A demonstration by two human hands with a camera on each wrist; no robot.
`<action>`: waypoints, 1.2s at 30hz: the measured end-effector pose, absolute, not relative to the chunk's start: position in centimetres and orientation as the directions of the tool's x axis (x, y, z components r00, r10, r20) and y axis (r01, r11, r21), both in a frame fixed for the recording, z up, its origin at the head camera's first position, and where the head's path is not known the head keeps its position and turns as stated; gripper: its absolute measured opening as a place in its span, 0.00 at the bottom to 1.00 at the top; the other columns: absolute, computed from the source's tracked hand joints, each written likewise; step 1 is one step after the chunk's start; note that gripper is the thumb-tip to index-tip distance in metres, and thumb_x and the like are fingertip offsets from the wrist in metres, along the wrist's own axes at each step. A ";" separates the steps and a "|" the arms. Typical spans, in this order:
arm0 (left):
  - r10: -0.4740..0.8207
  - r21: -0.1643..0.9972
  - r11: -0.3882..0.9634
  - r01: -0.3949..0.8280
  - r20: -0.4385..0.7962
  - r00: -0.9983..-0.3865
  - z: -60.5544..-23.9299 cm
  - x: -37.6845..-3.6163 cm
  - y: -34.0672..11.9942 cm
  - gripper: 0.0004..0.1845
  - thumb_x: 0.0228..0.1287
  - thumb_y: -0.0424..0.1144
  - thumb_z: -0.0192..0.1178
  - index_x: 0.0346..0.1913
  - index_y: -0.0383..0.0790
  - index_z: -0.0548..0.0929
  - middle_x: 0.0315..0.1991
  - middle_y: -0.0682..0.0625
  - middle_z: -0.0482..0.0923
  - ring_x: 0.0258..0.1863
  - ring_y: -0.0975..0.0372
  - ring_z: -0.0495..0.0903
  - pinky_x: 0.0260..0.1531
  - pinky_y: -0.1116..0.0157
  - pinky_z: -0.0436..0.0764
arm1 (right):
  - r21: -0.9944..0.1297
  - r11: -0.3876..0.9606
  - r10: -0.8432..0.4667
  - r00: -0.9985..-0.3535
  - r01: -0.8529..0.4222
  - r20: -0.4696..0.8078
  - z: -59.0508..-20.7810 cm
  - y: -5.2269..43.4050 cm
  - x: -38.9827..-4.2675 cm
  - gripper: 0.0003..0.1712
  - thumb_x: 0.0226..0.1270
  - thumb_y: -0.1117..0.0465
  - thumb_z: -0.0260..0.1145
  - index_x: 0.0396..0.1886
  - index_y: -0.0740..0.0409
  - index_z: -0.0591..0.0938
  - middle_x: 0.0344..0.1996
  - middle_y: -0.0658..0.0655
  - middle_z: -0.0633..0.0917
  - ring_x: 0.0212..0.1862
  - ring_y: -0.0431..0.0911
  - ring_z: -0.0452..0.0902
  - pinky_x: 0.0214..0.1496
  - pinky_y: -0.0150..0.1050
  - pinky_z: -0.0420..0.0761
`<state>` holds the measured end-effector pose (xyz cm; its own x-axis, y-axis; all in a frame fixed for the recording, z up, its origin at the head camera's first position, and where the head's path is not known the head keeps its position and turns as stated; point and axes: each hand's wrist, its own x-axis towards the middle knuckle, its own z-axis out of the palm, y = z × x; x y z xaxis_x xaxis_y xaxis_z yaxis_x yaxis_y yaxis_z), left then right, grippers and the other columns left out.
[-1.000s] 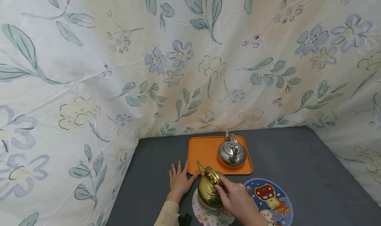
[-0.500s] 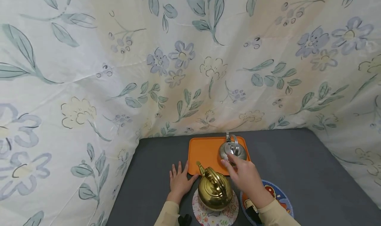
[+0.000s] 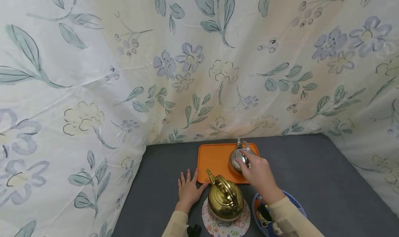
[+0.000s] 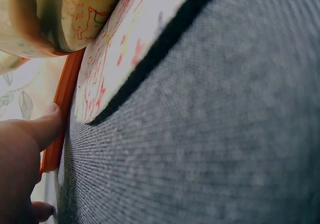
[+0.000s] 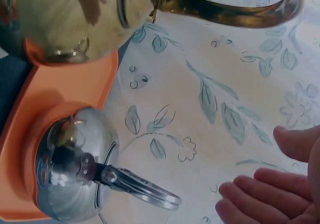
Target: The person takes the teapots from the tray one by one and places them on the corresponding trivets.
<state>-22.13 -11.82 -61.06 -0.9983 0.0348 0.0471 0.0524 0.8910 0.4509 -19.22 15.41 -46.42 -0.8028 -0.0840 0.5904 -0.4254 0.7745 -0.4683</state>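
A gold kettle (image 3: 225, 205) stands on a round white mat with a floral print (image 3: 210, 226), its spout pointing away toward the tray. Behind it, on the orange tray (image 3: 210, 157), sits a silver kettle (image 5: 75, 159) with its arched handle (image 5: 145, 189) raised. My left hand (image 3: 189, 191) rests flat with spread fingers at the tray's near left corner, the thumb close to the tray edge. Over the silver kettle is my right hand (image 3: 261, 178), thumb and fingers apart. In the right wrist view that hand (image 5: 275, 189) shows a gap between its fingers and the handle.
A round blue cartoon mat (image 3: 258, 206) lies right of the gold kettle, partly covered by my right sleeve (image 3: 291, 218). The dark grey tabletop (image 3: 302, 164) ends at a floral curtain (image 3: 237, 74) behind and on the sides.
My right hand has let go of the gold kettle's handle and moved right and forward to the silver kettle. The gold kettle stays on the floral mat. My left hand has not moved.
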 end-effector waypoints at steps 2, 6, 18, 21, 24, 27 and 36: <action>0.036 0.452 0.890 0.054 0.049 -0.998 -61.0 -22.2 -11.8 0.45 0.64 0.68 0.59 0.79 0.51 0.63 0.79 0.34 0.54 0.78 0.34 0.44 0.74 0.34 0.48 | -0.456 0.792 -0.067 -0.800 -0.406 0.596 -46.3 15.6 -19.7 0.26 0.65 0.57 0.74 0.58 0.69 0.83 0.38 0.68 0.89 0.09 0.36 0.58 0.15 0.37 0.71; 0.040 0.444 0.894 0.058 0.051 -0.998 -61.1 -22.3 -11.9 0.45 0.64 0.68 0.59 0.79 0.51 0.62 0.79 0.34 0.53 0.78 0.34 0.44 0.74 0.34 0.49 | -0.445 0.818 -0.034 -0.804 -0.364 0.594 -46.2 16.0 -20.5 0.29 0.66 0.56 0.73 0.61 0.71 0.80 0.32 0.69 0.87 0.07 0.35 0.52 0.16 0.42 0.73; 0.037 0.456 0.888 0.053 0.044 -0.998 -61.4 -22.0 -11.8 0.45 0.64 0.68 0.58 0.79 0.51 0.62 0.79 0.34 0.53 0.79 0.34 0.43 0.74 0.35 0.47 | -0.485 0.827 0.010 -0.854 -0.286 0.521 -47.5 16.9 -22.4 0.33 0.68 0.54 0.71 0.63 0.75 0.77 0.47 0.76 0.85 0.17 0.55 0.79 0.30 0.55 0.85; 0.038 0.458 0.887 0.059 0.054 -0.998 -61.3 -22.1 -11.8 0.45 0.65 0.68 0.59 0.79 0.51 0.62 0.79 0.34 0.53 0.79 0.34 0.43 0.74 0.34 0.47 | -0.503 0.821 0.016 -0.870 -0.270 0.492 -47.7 16.9 -22.7 0.33 0.70 0.54 0.70 0.63 0.76 0.76 0.47 0.77 0.85 0.24 0.59 0.83 0.36 0.58 0.86; 0.037 0.455 0.889 0.056 0.052 -0.998 -61.6 -21.9 -11.8 0.45 0.64 0.68 0.59 0.79 0.51 0.62 0.79 0.34 0.53 0.79 0.34 0.43 0.74 0.34 0.47 | -0.513 0.824 0.015 -0.895 -0.242 0.445 -47.9 16.9 -22.8 0.33 0.71 0.52 0.68 0.62 0.76 0.76 0.37 0.73 0.87 0.20 0.56 0.81 0.30 0.55 0.85; 0.034 0.444 0.894 0.054 0.053 -0.998 -61.7 -21.9 -11.8 0.46 0.64 0.69 0.59 0.79 0.52 0.62 0.79 0.35 0.53 0.79 0.34 0.44 0.74 0.34 0.48 | -0.518 0.830 0.019 -0.919 -0.206 0.395 -48.0 16.8 -23.1 0.32 0.73 0.51 0.67 0.62 0.75 0.77 0.19 0.64 0.82 0.12 0.48 0.72 0.19 0.46 0.78; 0.024 0.445 0.894 0.048 0.058 -0.998 -61.5 -21.9 -11.6 0.46 0.64 0.68 0.59 0.79 0.52 0.62 0.79 0.35 0.53 0.79 0.34 0.44 0.74 0.35 0.48 | -0.560 0.815 0.046 -0.946 -0.150 0.320 -48.2 16.8 -24.0 0.23 0.74 0.54 0.66 0.55 0.69 0.80 0.19 0.57 0.82 0.15 0.44 0.74 0.17 0.39 0.73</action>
